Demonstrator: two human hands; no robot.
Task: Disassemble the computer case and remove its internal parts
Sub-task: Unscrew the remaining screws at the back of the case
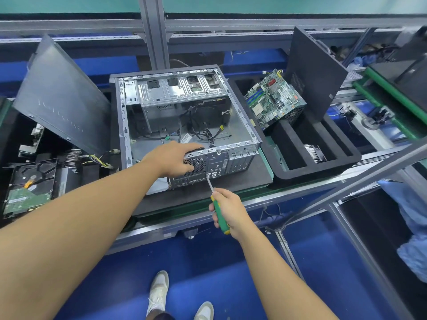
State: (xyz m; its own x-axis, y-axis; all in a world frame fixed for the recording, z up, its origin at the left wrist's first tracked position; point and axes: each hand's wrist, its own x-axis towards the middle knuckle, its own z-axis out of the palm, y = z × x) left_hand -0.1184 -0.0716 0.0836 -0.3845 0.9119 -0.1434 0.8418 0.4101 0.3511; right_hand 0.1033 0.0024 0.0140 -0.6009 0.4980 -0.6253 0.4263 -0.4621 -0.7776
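The open computer case [184, 107] lies on its side on a black mat, with loose black cables [203, 132] on its floor and a drive cage at the back. My left hand [175, 158] grips the top edge of the rear panel, over the round fan grille [196, 166]. My right hand [227, 210] holds a green and yellow screwdriver [219, 214]; its metal tip touches the rear panel just right of the grille. A removed motherboard [272, 98] leans in the black foam tray at the right.
A black foam tray [307, 167] with slots holds a heatsink [314, 153]. Dark side panels lean at the left [62, 98] and right [316, 72]. A hard drive [30, 185] and wired parts lie at the left. A metal frame bar [346, 183] crosses at the right.
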